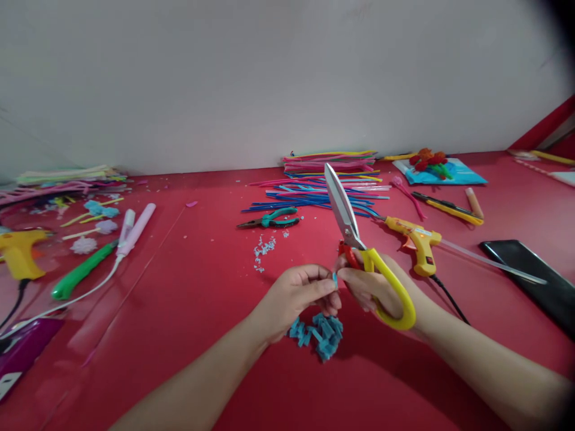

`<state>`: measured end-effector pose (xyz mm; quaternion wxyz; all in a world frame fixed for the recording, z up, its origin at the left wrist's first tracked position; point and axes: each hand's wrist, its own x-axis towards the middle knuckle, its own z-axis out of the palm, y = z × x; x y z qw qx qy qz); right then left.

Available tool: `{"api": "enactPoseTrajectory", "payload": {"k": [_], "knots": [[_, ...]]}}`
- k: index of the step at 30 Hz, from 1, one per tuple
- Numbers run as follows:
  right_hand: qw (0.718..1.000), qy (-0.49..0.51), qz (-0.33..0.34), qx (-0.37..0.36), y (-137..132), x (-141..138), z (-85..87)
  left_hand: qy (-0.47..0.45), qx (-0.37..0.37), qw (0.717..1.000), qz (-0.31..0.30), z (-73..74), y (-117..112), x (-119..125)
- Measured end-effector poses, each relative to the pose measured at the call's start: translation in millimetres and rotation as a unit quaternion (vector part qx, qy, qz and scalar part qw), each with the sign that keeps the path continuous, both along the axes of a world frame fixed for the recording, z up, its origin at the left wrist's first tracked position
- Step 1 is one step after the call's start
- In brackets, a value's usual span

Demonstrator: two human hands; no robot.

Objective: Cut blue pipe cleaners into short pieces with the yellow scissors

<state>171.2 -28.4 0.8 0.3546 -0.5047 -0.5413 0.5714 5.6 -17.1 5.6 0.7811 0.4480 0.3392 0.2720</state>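
My left hand (309, 290) pinches a small light-blue piece (335, 280) between thumb and fingers, over the middle of the red table. Close beside it, my right hand (366, 281) is closed round scissors (345, 206) with yellow and red handles, their blades pointing up and away from me. The right thumb and fingertips come up to the same blue piece; whether they touch it I cannot make out. Just below my left hand lies a small heap of short blue pieces (327, 336) on the table. Small pale scraps (265, 246) are scattered beyond my hands.
Pliers (269, 219) and coloured stems (305, 197) lie ahead. To the right are a yellow glue gun (415, 239), a box cutter (449, 209) and a black phone (534, 269). At left are a pink curling-iron-like tool (137, 230), a green-handled tool (85, 269) and another glue gun (20, 254).
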Motion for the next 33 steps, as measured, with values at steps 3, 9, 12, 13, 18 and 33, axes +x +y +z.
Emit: {"api": "enactPoseTrajectory", "payload": {"k": [3,9,12,13,18,33], "knots": [[0.999,0.005,0.03,-0.016,3,3,-6.7,0.012,-0.003,1.0,-0.019,-1.5,-1,0],[0.998,-0.061,0.011,-0.004,1,0,2.6,0.052,0.045,0.998,0.015,-0.9,-1,3],[0.995,-0.101,-0.005,0.005,0,-5,6.3,0.088,0.044,0.994,0.056,-3.1,-2,5],[0.993,-0.115,-0.006,0.017,0,-6,5.9,0.095,0.041,0.992,0.068,-4.2,-3,6],[0.958,-0.248,-0.019,0.139,3,0,1.0,0.093,0.066,0.988,0.101,-5.3,-2,5],[0.77,-0.573,0.075,0.268,-1,12,-10.8,0.01,0.13,0.946,0.296,2.1,15,-13]]}}
